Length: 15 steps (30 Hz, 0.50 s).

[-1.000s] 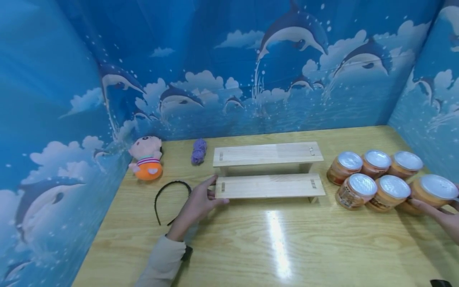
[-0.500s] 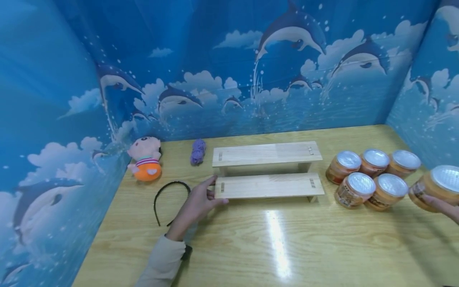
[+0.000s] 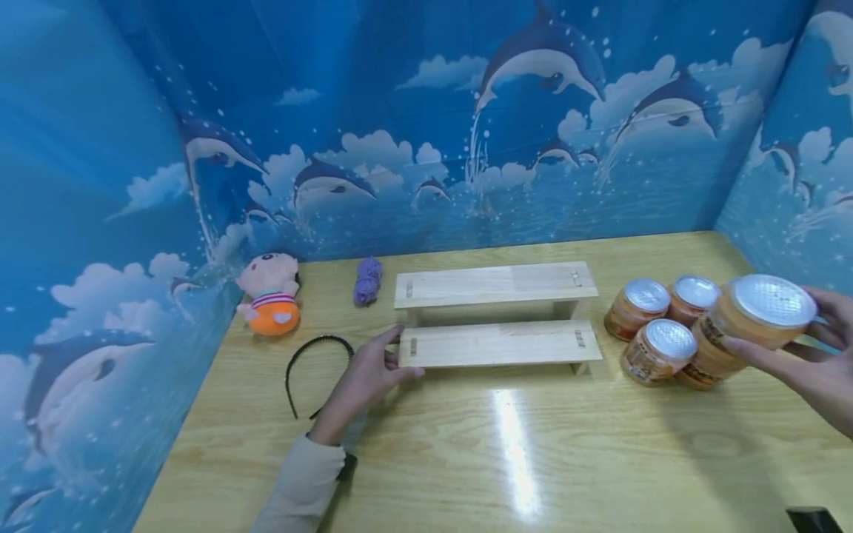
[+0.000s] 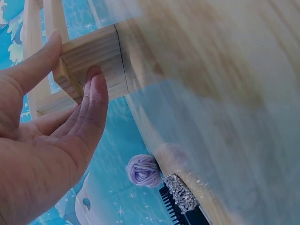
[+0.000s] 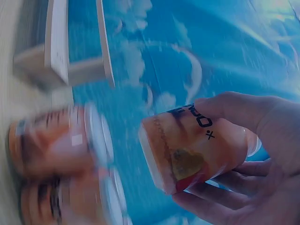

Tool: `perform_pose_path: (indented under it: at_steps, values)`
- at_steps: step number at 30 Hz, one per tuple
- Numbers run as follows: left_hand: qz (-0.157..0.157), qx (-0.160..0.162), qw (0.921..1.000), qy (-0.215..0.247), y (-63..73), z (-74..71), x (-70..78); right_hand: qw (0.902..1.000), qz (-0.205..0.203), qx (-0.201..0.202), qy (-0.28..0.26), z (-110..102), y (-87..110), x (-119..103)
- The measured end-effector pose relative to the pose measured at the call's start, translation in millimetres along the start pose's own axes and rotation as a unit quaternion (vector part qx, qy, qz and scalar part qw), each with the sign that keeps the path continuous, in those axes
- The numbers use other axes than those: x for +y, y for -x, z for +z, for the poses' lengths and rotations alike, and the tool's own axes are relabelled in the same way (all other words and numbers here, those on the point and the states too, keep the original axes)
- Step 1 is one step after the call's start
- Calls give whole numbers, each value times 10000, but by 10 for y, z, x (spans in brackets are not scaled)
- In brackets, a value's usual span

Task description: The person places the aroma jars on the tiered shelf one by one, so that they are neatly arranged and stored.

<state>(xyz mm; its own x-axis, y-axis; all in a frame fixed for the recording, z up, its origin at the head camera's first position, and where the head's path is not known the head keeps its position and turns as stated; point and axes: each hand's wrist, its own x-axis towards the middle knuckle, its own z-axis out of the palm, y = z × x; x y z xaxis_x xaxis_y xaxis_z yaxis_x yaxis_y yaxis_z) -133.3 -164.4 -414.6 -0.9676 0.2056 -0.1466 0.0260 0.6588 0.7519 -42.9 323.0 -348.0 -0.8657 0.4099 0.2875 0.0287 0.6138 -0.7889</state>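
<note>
A two-tier wooden shelf (image 3: 500,345) stands mid-table. My left hand (image 3: 369,377) grips the left end of its lower step; in the left wrist view thumb and fingers lie round the wooden end (image 4: 96,51). On the right, my right hand (image 3: 809,370) holds an orange can (image 3: 753,329) with a silver lid, raised over the table and slightly tilted. Thumb and fingers wrap the can (image 5: 187,150) in the right wrist view. Several like cans, one of them a front-left can (image 3: 656,355), stand grouped beside it; the held can hides some of them.
A plush toy (image 3: 269,296) with an orange bottom sits at the back left. Purple yarn (image 3: 367,281) lies to its right, and a black headband (image 3: 291,377) lies near my left wrist. Dolphin-printed curtains (image 3: 400,148) enclose the table's back and sides.
My right hand has lifted the can from the right end of the group and carried it left, over the other cans. My left hand has stayed on the shelf.
</note>
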Motion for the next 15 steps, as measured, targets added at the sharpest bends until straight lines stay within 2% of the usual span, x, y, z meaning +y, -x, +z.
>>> perform_pose_path:
  at_steps: [4,7,12,15]
  values:
    - [11,-6,10000,-11,1,-5,-8,9955,-103,-917,207,201,-57,-241]
    - [22,-14,10000,-10,0,-11,-6,9873,-179,-1575,20,378,-129,-428]
    - [62,-25,10000,-25,-1,-14,-11,9721,-661,-2184,-553,682,-247,-733]
    - [84,-39,10000,-17,-2,-15,-16,9657,-825,-2372,-655,882,-282,-932]
